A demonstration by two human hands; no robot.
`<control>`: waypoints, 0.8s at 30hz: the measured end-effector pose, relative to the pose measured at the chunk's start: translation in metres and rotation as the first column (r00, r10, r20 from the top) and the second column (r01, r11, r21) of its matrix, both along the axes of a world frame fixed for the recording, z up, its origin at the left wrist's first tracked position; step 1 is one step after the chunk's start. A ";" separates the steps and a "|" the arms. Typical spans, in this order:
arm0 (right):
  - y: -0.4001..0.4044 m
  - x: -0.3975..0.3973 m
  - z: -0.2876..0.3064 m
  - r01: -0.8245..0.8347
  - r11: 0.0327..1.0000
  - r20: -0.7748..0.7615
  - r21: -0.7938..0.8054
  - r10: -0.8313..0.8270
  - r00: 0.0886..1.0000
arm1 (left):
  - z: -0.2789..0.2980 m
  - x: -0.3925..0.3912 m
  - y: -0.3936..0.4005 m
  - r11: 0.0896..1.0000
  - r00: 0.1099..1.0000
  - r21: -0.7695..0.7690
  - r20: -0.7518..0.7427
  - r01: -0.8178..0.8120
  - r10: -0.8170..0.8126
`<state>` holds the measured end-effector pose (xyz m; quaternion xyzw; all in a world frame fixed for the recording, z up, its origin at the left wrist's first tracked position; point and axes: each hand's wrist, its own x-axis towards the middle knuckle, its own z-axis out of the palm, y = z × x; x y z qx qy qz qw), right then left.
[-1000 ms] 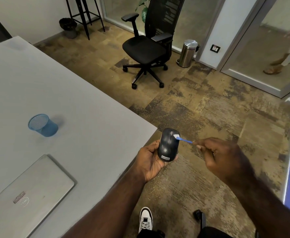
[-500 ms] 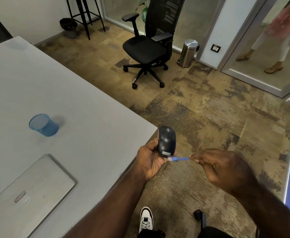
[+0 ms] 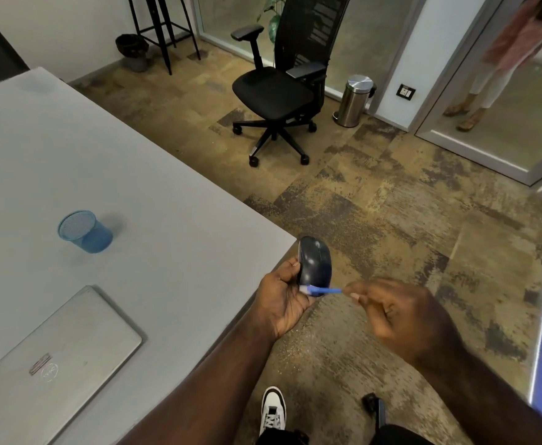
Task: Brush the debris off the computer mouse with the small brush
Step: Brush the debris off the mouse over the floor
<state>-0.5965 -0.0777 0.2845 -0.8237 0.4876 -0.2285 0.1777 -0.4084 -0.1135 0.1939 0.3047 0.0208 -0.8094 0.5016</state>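
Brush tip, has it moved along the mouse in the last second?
Yes. The brush tip went from the mouse's far end, level with the table corner, down to its near end by the left hand's palm.

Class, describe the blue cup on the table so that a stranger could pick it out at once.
Start at the big grey table on the left. Beyond the closed silver laptop stands a small cup. It is the table's only blue thing, made of fine mesh.

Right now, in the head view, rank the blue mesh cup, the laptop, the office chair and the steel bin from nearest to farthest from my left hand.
From the left hand:
1. Laptop, on the table, to its left.
2. Blue mesh cup, farther left on the table.
3. Office chair, on the floor ahead.
4. Steel bin, beyond, by the wall.
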 end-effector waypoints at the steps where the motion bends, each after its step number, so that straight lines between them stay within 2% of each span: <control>1: -0.002 0.000 0.002 0.069 0.998 0.050 -0.013 -0.069 0.996 | 0.000 0.001 0.001 1.000 1.000 -0.011 -0.005 0.009 -0.009; 4: -0.013 0.002 0.006 0.231 0.971 0.147 -0.067 -0.220 0.964 | -0.002 0.003 0.004 0.999 1.000 -0.040 0.008 0.031 -0.030; 7: -0.024 0.008 0.002 0.309 0.947 0.006 -0.091 -0.310 0.951 | -0.005 0.006 0.008 0.998 0.999 -0.049 -0.007 0.037 -0.038; 9: -0.031 0.008 -0.001 0.367 0.924 -0.028 -0.104 -0.371 0.928 | -0.006 0.010 0.009 0.999 1.000 -0.041 -0.001 0.028 -0.028; 11: -0.036 0.009 0.001 0.364 0.926 0.049 -0.096 -0.361 0.931 | -0.008 0.017 0.011 0.999 1.000 -0.033 0.014 0.009 -0.009; 13: -0.036 0.016 0.001 0.275 0.959 0.111 -0.067 -0.267 0.957 | -0.008 0.025 0.011 1.000 1.000 -0.026 0.017 -0.018 0.019; 16: -0.034 0.031 -0.011 0.186 0.982 0.010 -0.039 -0.186 0.983 | -0.009 0.036 0.013 0.998 0.997 -0.003 0.033 -0.063 0.063; 18: -0.041 0.037 -0.019 0.271 0.962 -0.017 -0.024 -0.271 0.962 | -0.010 0.043 0.015 0.995 0.995 0.011 0.033 -0.098 0.097; 20: -0.051 0.043 -0.027 0.378 0.922 0.094 0.079 -0.384 0.918 | -0.008 0.050 0.018 0.992 0.992 0.019 0.024 -0.127 0.127; 21: -0.056 0.048 -0.032 0.403 0.897 0.174 0.180 -0.432 0.885 | -0.007 0.055 0.018 0.989 0.990 0.028 0.009 -0.144 0.143; 24: -0.065 0.070 -0.048 0.327 0.762 0.371 0.559 -0.583 0.723 | -0.002 0.066 0.021 0.978 0.980 0.063 0.005 -0.198 0.198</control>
